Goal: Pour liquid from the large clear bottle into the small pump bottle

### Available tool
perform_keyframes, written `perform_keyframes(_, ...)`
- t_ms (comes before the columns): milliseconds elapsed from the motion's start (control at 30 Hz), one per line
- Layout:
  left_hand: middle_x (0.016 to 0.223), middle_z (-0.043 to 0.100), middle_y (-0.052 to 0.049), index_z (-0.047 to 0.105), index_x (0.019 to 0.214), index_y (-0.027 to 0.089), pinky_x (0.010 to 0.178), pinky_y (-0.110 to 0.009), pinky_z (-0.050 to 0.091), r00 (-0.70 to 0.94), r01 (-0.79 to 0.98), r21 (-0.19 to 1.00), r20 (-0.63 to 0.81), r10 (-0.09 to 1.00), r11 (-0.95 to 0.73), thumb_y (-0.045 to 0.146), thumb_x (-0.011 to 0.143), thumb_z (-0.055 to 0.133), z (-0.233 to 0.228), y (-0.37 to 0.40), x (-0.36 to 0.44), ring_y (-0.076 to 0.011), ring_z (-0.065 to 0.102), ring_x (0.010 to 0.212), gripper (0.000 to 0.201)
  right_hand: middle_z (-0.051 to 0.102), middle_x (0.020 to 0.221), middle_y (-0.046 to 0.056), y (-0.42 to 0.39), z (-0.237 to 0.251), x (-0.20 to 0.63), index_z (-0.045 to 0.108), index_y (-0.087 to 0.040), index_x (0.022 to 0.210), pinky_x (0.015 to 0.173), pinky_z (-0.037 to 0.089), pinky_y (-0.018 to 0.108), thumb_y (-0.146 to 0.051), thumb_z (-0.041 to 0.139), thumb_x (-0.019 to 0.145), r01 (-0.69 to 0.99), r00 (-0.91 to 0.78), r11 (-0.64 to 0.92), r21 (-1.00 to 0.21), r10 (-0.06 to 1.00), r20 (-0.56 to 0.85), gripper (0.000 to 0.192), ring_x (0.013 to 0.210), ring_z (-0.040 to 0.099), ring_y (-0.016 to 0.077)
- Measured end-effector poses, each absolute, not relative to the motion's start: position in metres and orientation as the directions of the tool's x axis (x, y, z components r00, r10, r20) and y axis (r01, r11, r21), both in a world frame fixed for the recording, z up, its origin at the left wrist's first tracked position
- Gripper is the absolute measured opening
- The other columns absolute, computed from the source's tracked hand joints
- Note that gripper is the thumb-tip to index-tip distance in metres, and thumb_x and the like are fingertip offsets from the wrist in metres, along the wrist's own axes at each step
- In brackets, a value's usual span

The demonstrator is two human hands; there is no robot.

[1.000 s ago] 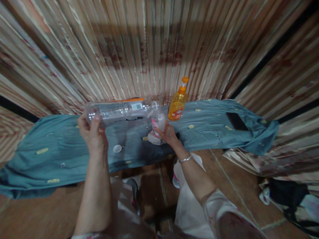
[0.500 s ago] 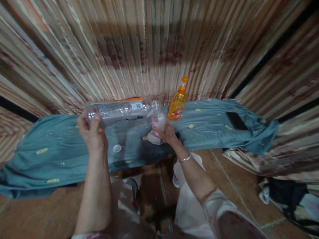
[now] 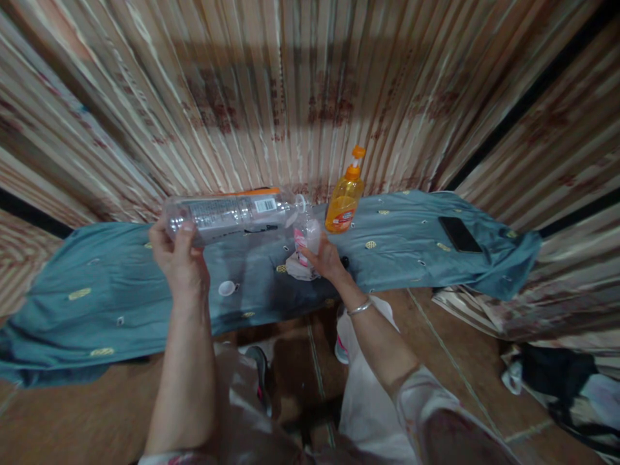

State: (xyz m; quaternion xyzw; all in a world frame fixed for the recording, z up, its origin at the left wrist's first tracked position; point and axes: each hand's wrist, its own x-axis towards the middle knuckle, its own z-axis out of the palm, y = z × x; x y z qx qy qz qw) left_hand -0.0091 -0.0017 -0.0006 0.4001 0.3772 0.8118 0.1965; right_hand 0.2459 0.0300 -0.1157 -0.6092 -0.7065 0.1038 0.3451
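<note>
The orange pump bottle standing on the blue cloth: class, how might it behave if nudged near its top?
The orange pump bottle stands tall and narrow, so it would probably tip rather than slide. The blue cloth under it looks soft and wrinkled, likely an unsteady footing. Its rounded body may then roll.

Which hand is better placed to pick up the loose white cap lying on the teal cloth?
Probably the right hand: it only steadies a small clear cup, while the left hand, though nearer the white cap, grips the clear bottle held sideways.
</note>
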Motion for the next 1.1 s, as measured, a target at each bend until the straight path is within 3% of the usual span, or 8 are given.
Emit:
perform_keyframes(400, 0.097, 0.061, 0.002, 0.056, 0.095, 0.023, 0.084, -0.035, 0.050, -0.562, 0.028, 0.773, 0.536, 0.630, -0.633, 0.035, 0.061, 0.073, -0.0053, 0.0016, -0.0161, -0.0147, 0.060, 0.092, 0.040, 0.068, 0.108, 0.025, 0.0283, -0.1139, 0.2470, 0.033, 0.001, 0.138, 0.080, 0.055, 0.041, -0.055, 0.058, 0.085, 0.802, -0.020, 0.217, -0.557, 0.941, 0.338, 0.080, 0.097, 0.068, 0.0326)
perform_keyframes(567, 0.097, 0.061, 0.002, 0.056, 0.095, 0.023, 0.083, -0.034, 0.049, -0.572, 0.019, 0.778, 0.523, 0.632, -0.627, 0.034, 0.060, 0.073, -0.0052, 0.0012, -0.0161, -0.0142, 0.060, 0.091, 0.040, 0.067, 0.111, 0.022, 0.0284, -0.1149, 0.2477, 0.036, -0.007, 0.139, 0.082, 0.054, 0.044, -0.055, 0.052, 0.089, 0.806, -0.060, 0.267, -0.528, 0.925, 0.376, 0.071, 0.098, 0.068, 0.0326)
perform_keyframes(833, 0.095, 0.060, 0.001, 0.056, 0.093, 0.021, 0.080, -0.032, 0.049, -0.593, -0.044, 0.767, 0.496, 0.635, -0.640, 0.030, 0.058, 0.075, -0.0001, -0.0019, -0.0100, -0.0137, 0.059, 0.089, 0.041, 0.066, 0.112, 0.028, 0.0276, -0.1096, 0.2464, 0.032, 0.004, 0.137, 0.083, 0.054, 0.040, -0.051, 0.061, 0.085, 0.801, -0.039, 0.220, -0.556, 0.947, 0.319, 0.081, 0.102, 0.067, 0.0323)
perform_keyframes(1100, 0.096, 0.061, 0.002, 0.057, 0.094, 0.022, 0.083, -0.033, 0.049, -0.579, 0.001, 0.769, 0.521, 0.627, -0.639, 0.032, 0.059, 0.073, -0.0033, 0.0002, -0.0138, -0.0140, 0.060, 0.092, 0.039, 0.068, 0.105, 0.024, 0.0296, -0.1172, 0.2468, 0.033, -0.002, 0.139, 0.080, 0.055, 0.044, -0.053, 0.059, 0.086, 0.781, -0.025, 0.252, -0.571, 0.927, 0.375, 0.078, 0.096, 0.069, 0.0330)
